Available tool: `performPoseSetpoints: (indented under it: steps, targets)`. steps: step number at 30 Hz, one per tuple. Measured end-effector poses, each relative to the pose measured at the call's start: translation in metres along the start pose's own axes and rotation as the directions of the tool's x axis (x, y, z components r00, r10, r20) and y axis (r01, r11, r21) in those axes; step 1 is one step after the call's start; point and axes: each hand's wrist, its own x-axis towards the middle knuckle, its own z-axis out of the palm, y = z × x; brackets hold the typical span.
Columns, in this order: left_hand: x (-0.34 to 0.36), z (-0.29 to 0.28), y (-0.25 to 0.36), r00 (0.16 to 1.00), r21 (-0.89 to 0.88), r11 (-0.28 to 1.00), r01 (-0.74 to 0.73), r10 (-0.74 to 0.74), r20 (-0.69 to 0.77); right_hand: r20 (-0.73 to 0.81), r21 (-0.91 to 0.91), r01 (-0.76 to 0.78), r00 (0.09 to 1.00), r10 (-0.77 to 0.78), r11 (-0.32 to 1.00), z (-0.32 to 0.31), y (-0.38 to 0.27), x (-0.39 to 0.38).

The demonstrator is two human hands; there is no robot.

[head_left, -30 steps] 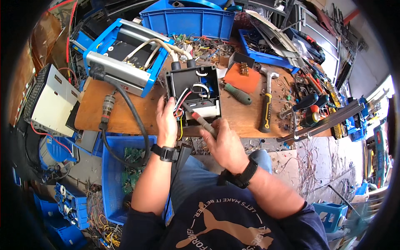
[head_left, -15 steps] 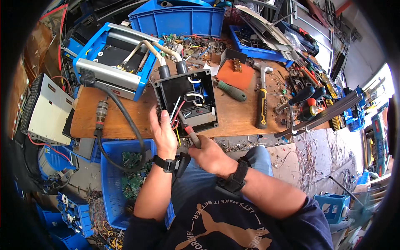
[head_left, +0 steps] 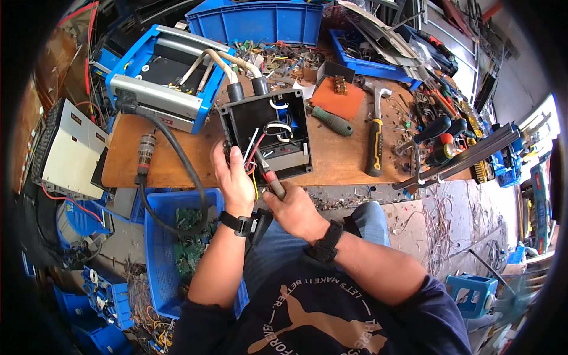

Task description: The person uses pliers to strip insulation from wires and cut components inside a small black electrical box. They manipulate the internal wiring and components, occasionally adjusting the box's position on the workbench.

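Note:
An open black electrical box (head_left: pixel 241 121) stands tilted over the table's front edge, with white cable ends, a blue part and loose wires inside. My left hand (head_left: pixel 236 186) is wrapped round its left lower edge, thumb on the front and fingers partly hidden behind. Closed in my right hand (head_left: pixel 297 214) are red-and-grey-handled pliers (head_left: pixel 273 183), their metal head among the red and white wires (head_left: pixel 254 143) at the box's lower rim. A yellow wire (head_left: pixel 255 184) hangs between my hands. Two thick beige cables (head_left: pixel 239 64) enter the box's top through black glands.
On the wooden table (head_left: pixel 337 157) lie a green-handled screwdriver (head_left: pixel 333 121), a hammer (head_left: pixel 375 142) and an orange sheet (head_left: pixel 337 99). A blue-framed metal unit (head_left: pixel 160 94) stands left, its black cable looping down. Below sits a blue crate (head_left: pixel 158 260) of circuit boards. Tools crowd the right.
The whole view has shifted slightly. Both hands keep their hold on the box and the pliers, and the pliers' head stays among the wires.

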Motion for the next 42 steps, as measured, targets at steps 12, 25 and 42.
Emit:
performPoseSetpoints:
  steps: [12, 25, 42]
  targets:
    - [0.01, 0.006, 0.011, 0.99, 0.23, 0.97, -0.078, 0.103, -0.099, -0.046, -0.351, -0.006, 0.999, -0.011, 0.936, -0.027, -0.026, -0.002]
    - [0.026, 0.041, 0.002, 0.991, 0.253, 0.962, 0.106, -0.082, -0.104, 0.027, -0.948, 0.101, 0.971, -0.239, 0.303, -0.069, -0.074, -0.01]
    - [0.036, 0.046, -0.001, 0.964, 0.384, 0.885, 0.265, -0.253, -0.084, 0.439, -0.596, 0.09, 0.868, 0.231, 0.798, -0.106, -0.074, 0.035]
